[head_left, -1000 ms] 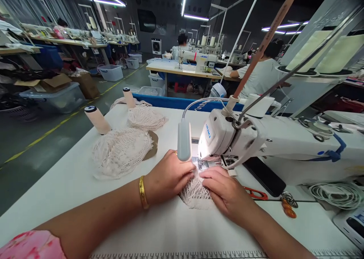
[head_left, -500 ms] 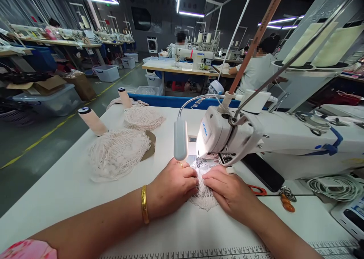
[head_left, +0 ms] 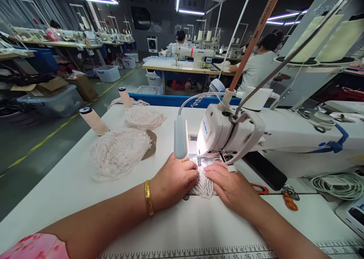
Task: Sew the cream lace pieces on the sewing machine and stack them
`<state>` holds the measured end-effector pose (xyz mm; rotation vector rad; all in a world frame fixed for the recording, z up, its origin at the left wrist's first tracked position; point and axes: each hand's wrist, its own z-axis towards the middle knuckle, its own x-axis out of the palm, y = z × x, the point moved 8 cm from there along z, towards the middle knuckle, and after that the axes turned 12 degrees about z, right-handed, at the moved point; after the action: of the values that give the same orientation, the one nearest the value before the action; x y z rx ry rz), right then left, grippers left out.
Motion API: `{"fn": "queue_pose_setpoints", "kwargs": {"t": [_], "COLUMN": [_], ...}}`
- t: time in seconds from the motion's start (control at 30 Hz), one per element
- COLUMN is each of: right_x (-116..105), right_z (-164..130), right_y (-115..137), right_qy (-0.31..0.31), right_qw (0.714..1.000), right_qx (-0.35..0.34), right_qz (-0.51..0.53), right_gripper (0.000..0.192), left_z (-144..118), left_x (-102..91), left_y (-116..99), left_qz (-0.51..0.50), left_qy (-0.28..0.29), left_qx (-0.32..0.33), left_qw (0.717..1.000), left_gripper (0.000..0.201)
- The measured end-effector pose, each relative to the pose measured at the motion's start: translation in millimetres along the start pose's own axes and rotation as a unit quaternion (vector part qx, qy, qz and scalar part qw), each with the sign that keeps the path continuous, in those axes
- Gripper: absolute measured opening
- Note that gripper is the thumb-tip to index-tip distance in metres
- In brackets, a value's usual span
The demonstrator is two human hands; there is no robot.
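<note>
A piece of pale lace fabric lies under the needle area of a white sewing machine, lit by a small gooseneck lamp. My left hand presses on the lace's left side, fingers curled and drawn together at its edge. On the right side, my right hand has its fingers bent over the lace close to the presser foot. The fingertips of both hands are apart, with lace between them. The needle itself is too small to make out.
Left on the table are two piles of lace pieces and two thread cones. A black phone, orange-handled scissors or snips and a coiled cable lie right. A ruler strip runs along the front edge. Co-workers sit beyond.
The lace has moved forward under the machine, so less hangs toward me. Both hands have gone slightly forward with it. The view has shifted a little.
</note>
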<state>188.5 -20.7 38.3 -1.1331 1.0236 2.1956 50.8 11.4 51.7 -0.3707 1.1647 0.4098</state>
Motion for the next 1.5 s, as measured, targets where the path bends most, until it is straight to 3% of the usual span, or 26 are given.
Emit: {"fn": "queue_pose_setpoints", "kwargs": {"t": [0.2,0.33,0.47,0.97,1.27,1.5], "right_x": [2.7,-3.1,-4.1,0.6,7.5,12.2], "right_z": [-3.6,-1.7,0.3,1.5,0.5,-1.7], "right_y": [-9.9,5.4,22.7,13.6,-4.7,-20.1], "right_qy": [0.002,-0.002,0.048,0.018,-0.001,-0.027], "right_qw": [0.999,0.999,0.991,0.996,1.000,0.997], "right_qx": [0.028,-0.029,-0.077,-0.054,0.020,0.040], "right_qz": [-0.023,0.032,0.096,0.063,0.008,-0.054], "right_gripper": [0.040,0.038,0.033,0.033,0.042,0.045], "left_z": [2.8,-4.1,-11.7,-9.6,-0.2,6.8], "left_x": [-1.3,-7.4,-8.4,-3.2,-2.6,0.6], "left_y": [5.8,-6.6,-20.1,-10.1,0.6,10.7], "left_qz": [0.014,-0.012,-0.032,0.008,0.038,0.069], "left_qy": [-0.013,-0.043,-0.028,-0.041,-0.058,-0.061], "left_qx": [-0.007,0.052,0.101,0.069,0.041,0.007], "left_qw": [1.000,0.998,0.994,0.997,0.997,0.996], "left_gripper": [0.017,0.020,0.018,0.017,0.024,0.025]}}
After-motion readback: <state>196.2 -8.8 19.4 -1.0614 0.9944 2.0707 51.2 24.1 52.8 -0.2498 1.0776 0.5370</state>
